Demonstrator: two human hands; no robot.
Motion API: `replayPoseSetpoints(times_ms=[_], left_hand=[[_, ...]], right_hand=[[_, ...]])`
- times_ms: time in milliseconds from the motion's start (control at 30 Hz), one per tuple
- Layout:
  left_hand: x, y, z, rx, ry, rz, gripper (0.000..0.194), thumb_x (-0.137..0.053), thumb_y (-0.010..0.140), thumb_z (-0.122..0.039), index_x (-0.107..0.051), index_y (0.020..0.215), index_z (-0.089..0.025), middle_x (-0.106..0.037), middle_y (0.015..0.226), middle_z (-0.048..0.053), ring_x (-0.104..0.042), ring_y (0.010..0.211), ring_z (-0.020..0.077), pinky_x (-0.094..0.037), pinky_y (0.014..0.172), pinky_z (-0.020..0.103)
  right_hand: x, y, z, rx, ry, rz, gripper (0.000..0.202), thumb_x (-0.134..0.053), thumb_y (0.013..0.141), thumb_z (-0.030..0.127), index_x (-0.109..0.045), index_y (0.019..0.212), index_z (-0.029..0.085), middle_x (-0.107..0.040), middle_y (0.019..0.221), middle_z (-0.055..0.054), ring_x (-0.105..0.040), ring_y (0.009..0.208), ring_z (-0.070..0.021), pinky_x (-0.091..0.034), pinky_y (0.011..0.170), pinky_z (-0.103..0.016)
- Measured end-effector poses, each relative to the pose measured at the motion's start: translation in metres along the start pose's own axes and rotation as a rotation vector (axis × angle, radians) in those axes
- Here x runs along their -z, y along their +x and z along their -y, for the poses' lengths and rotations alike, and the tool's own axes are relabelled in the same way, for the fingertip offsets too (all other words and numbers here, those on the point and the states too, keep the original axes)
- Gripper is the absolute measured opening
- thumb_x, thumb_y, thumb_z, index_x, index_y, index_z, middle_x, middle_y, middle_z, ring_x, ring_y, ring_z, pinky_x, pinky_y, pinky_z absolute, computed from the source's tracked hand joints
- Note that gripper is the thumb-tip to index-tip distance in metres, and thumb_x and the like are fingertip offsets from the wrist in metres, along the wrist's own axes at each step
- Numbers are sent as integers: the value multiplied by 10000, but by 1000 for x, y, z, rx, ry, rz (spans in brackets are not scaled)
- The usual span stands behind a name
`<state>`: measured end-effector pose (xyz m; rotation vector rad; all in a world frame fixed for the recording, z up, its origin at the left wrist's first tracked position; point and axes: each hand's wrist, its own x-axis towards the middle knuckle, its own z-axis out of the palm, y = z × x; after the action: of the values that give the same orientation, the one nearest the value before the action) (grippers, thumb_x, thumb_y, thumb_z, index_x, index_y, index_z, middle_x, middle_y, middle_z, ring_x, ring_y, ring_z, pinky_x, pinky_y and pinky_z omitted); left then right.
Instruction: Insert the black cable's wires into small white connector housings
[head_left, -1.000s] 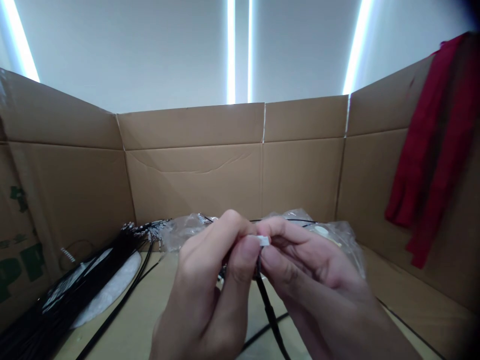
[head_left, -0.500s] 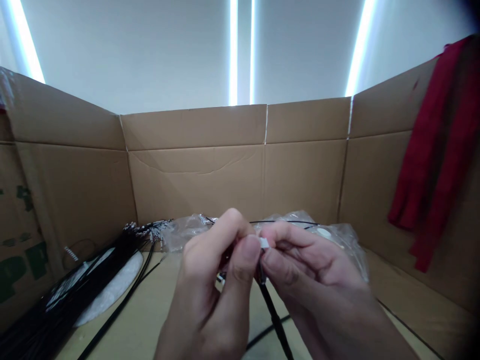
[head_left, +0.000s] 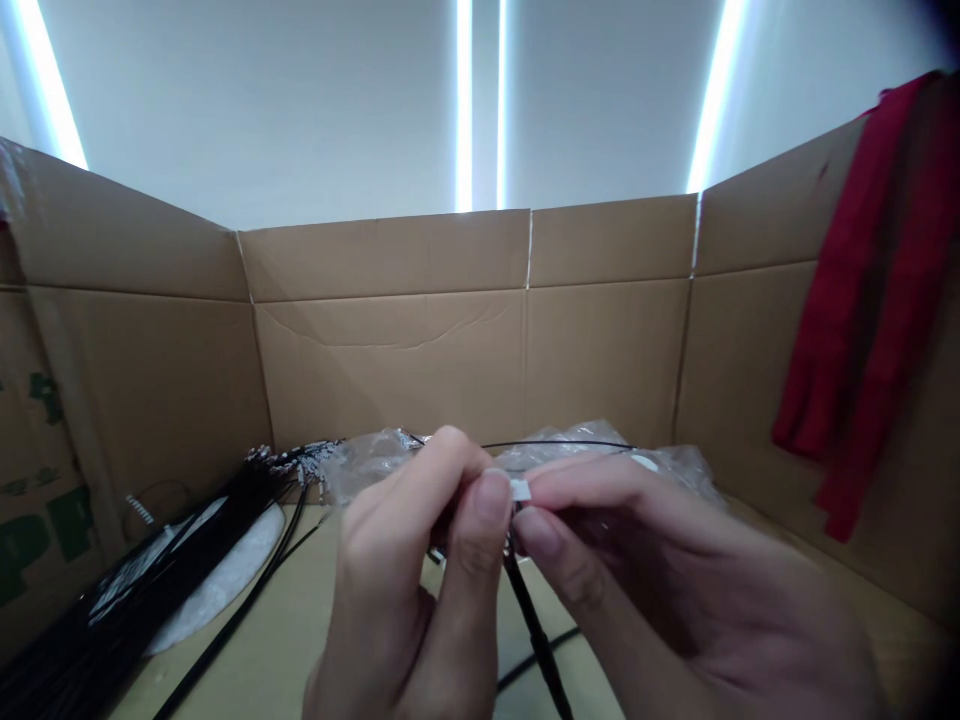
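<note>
A small white connector [head_left: 520,490] sits between my fingertips, at the end of a black cable [head_left: 534,625] that runs down toward me. My left hand [head_left: 420,580] is closed, its thumb and curled index finger pinching the connector's left side. On the other side, my right hand [head_left: 637,560] touches the connector with its index fingertip, and its thumb lies just below by the wires. The right hand's wrist side is blurred by motion. The fingers hide most of the connector and its wires.
A thick bundle of black cables [head_left: 187,560] with metallic ends lies at left over a white round piece [head_left: 225,590]. Clear plastic bags [head_left: 375,460] lie behind my hands. Cardboard walls [head_left: 390,370] surround the table; red cloth strips [head_left: 832,330] hang at right.
My right hand has turned and spread outward to the right, its thumb and index finger less tightly together. The connector and left hand have shifted slightly left.
</note>
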<state>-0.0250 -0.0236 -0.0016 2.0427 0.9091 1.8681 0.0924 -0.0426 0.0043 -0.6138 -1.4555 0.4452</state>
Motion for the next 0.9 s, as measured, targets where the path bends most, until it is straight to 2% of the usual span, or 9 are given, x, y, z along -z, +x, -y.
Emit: replayPoseSetpoints(times_ms=[133,267,400,600,767,900], left_hand=[[-6,7,-3,-200,65,-42,209,-426,908,-125,-482,726,-212,-420,613,-62,-401,546,44,-328,502,144],[-6,13,-1,-333,57,5,217,-408,891,-52,-454,724,-183,-393,612,-67,-356,535,33,-313,506,133],[-4,13,1,-352,53,9,211,-417,887,-47,-457,725,-177,-385,610,-61,-345,524,39,-323,505,137],[-8,10,-2,-359,36,-54,192,-439,878,-42,-480,745,-174,-426,623,-50,-394,546,39,-328,500,164],[-10,10,0,-366,5,-69,204,-439,877,-46,-458,716,-169,-412,622,-47,-391,556,42,-329,505,166],[-9,12,2,-370,30,-54,211,-436,883,-49,-450,711,-170,-410,618,-50,-386,541,40,-327,497,158]], right_hand=[[5,3,-6,-155,223,46,114,-701,775,176,-650,795,276,-663,769,49,-660,731,-81,-535,652,-88],[5,6,-11,-286,393,88,72,-712,775,227,-667,798,279,-664,748,44,-640,706,-59,-510,630,-64],[4,7,-13,-325,438,103,67,-724,766,257,-659,786,260,-637,734,40,-593,664,-43,-481,603,-56],[7,7,-10,-337,488,162,81,-717,775,262,-648,816,251,-561,675,46,-517,591,-26,-432,540,-48],[9,10,-12,-433,513,198,122,-728,765,274,-657,855,233,-625,799,17,-597,764,-70,-503,728,-129],[9,11,-15,-442,513,200,118,-726,769,283,-659,855,239,-650,839,18,-608,804,-72,-508,755,-137]])
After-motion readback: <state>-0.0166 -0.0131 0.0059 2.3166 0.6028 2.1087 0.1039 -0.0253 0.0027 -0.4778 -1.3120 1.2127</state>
